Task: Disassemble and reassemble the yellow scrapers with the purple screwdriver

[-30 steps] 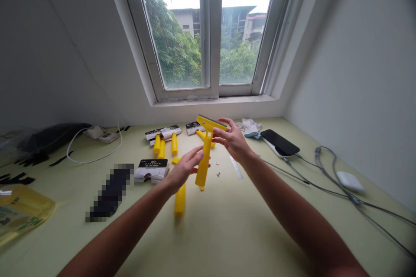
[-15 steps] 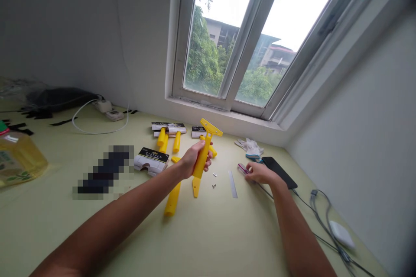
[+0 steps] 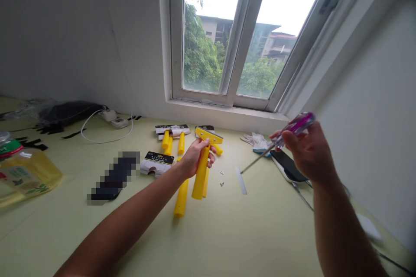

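Note:
My left hand (image 3: 196, 158) is closed around the handle of a yellow scraper (image 3: 201, 177), its wide head with two screws tilted up toward the window. In my right hand (image 3: 303, 151), raised above the table's right side, is a screwdriver (image 3: 294, 129) with a clear and purple handle. Its thin shaft points down and left, the tip appearing near a flat metal blade (image 3: 241, 181) on the table. Small loose screws and nuts (image 3: 222, 184) lie between the scraper and the blade. Another yellow handle (image 3: 180, 199) lies beside my left wrist.
More yellow scrapers (image 3: 168, 140) in card packaging lie by the window wall. A torn card sleeve (image 3: 157, 163) and a blurred dark object (image 3: 113, 177) are left. White gloves (image 3: 256, 142) and a black phone (image 3: 289, 166) lie right. An oil bottle (image 3: 27, 173) stands far left.
My right hand has lifted the screwdriver off the table, up and to the right. My left hand has turned the scraper, so its head faces me more. The view has shifted slightly.

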Motion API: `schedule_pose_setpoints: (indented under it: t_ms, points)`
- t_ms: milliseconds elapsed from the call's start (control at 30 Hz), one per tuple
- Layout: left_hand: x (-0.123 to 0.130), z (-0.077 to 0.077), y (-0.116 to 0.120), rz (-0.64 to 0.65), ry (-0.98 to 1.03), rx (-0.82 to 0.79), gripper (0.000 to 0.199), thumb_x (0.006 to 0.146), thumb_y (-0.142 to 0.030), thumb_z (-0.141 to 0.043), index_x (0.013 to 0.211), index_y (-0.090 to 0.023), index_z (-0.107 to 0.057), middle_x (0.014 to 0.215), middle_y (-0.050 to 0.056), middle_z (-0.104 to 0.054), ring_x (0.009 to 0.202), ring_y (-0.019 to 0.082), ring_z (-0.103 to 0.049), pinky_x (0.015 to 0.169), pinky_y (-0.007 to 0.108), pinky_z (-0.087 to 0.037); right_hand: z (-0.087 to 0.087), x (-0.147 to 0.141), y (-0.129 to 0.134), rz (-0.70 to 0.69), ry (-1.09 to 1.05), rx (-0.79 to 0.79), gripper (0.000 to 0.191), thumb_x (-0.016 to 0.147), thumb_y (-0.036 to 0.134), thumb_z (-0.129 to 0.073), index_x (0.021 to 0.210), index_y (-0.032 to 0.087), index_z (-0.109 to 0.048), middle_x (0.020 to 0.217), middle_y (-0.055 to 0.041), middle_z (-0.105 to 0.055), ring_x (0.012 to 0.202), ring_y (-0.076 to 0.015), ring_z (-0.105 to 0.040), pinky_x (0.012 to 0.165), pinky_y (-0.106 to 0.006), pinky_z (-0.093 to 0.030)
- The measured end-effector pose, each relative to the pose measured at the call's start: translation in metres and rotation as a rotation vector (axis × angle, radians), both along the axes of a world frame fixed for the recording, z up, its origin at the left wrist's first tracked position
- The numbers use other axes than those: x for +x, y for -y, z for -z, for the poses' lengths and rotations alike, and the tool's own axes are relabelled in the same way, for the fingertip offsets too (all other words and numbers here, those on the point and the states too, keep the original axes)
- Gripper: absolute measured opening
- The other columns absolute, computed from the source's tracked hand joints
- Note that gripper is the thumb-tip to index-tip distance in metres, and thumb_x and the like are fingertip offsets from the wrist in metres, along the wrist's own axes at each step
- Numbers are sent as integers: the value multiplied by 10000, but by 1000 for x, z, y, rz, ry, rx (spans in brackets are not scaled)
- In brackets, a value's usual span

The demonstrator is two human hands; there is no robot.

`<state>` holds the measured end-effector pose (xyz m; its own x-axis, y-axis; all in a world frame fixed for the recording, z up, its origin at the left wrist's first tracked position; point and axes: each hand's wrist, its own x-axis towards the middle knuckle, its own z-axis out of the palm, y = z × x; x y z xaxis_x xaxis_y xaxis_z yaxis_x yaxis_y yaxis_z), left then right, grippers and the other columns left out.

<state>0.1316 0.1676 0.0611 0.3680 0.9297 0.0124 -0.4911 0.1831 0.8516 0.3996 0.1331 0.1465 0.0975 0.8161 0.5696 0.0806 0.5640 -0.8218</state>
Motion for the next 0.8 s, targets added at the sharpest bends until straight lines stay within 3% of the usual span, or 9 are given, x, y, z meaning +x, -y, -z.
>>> schedule_pose_setpoints:
  t_ms: [100,233,333,400,500,567,700,800]
  points:
    - [4,4,3,29,-35,-14,215,843,-364,-568,942,-223,-441,831,5,-585,489,97,-541,398,199,-395,0,-14,0,-15,-35,113,366,761,359,-731,949,278,-428,803,9,-698,440,-133,-590,341,-217,-406]
    - [5,4,7,95,-30,-83,250,852,-409,-522,930,-172,-527,893,53,-612,501,89,-517,413,213,-406,1,-14,-5,-64,-222,165,299,794,309,-659,1017,275,-462,766,2,-687,473,-155,-615,386,-258,-458]
    - [4,2,10,117,-36,-64,260,843,-371,-542,982,-153,-574,941,77,-625,563,99,-543,459,218,-443,-1,-7,-7,-23,-301,214,234,793,276,-588,1002,268,-482,725,-9,-687,469,-178,-613,380,-284,-465]
    - [4,2,12,72,-59,-7,296,825,-315,-599,1087,-187,-549,944,61,-619,622,115,-580,509,230,-486,-4,-2,-5,27,-331,242,202,793,258,-539,989,272,-493,713,-13,-688,480,-188,-616,375,-288,-459]
    - [4,2,15,-50,-105,39,577,766,-236,-700,1258,-265,-401,896,19,-589,700,166,-636,601,330,-567,-9,5,-2,74,-393,247,174,792,252,-490,963,274,-507,686,-9,-684,508,-193,-621,363,-280,-443]
    - [5,2,15,-86,-133,21,679,725,-189,-739,1269,-273,-342,869,-1,-567,704,185,-654,642,403,-588,-11,7,-1,85,-431,240,163,789,250,-479,948,272,-511,668,-9,-681,521,-192,-621,351,-274,-432]
    - [10,5,18,-69,-190,-40,476,717,-184,-746,1065,-204,-422,877,5,-537,690,178,-659,655,419,-596,-10,5,-3,61,-435,227,151,785,247,-479,932,258,-511,649,-16,-678,498,-188,-614,326,-264,-416]
    - [14,13,36,-27,-216,-98,391,746,-234,-725,996,-189,-428,901,26,-530,743,207,-672,668,440,-594,-4,0,-3,19,-391,198,145,801,257,-499,946,247,-507,670,-20,-684,485,-188,-620,330,-263,-431]
